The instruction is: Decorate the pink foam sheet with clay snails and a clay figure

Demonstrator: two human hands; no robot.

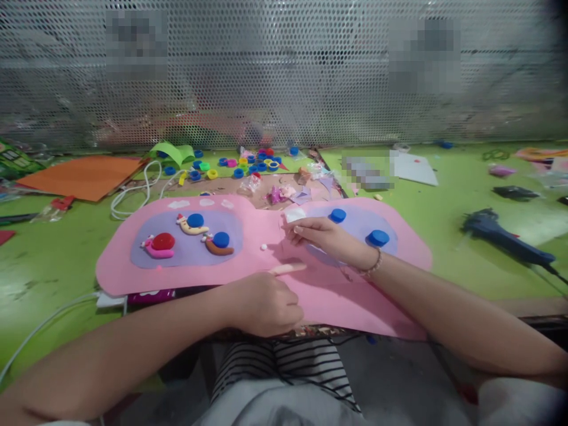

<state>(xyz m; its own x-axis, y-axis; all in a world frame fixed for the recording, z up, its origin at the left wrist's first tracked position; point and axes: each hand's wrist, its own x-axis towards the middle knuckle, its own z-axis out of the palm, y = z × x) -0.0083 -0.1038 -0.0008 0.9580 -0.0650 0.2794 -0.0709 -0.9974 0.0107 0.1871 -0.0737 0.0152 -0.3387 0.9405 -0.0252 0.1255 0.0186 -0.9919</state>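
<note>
A pink paper sheet shaped like eyeglasses, with purple ovals, lies in front of me. My left hand rests at its lower edge, fingers curled closed; whatever they may hold is hidden. Just above that hand lies a pale clay roll. My right hand, wearing a bracelet, is over the right oval with fingertips pinched together. A small white bit shows at those fingertips, too small to name. A white clay ball sits between the hands. Blue bottle caps rest on the right oval.
Clay snails with cap shells, one with a red cap, are on the left oval. Several coloured bottle caps lie behind the sheet. A glue gun lies at right; orange paper and a white cable are at left. A perforated metal screen stands behind.
</note>
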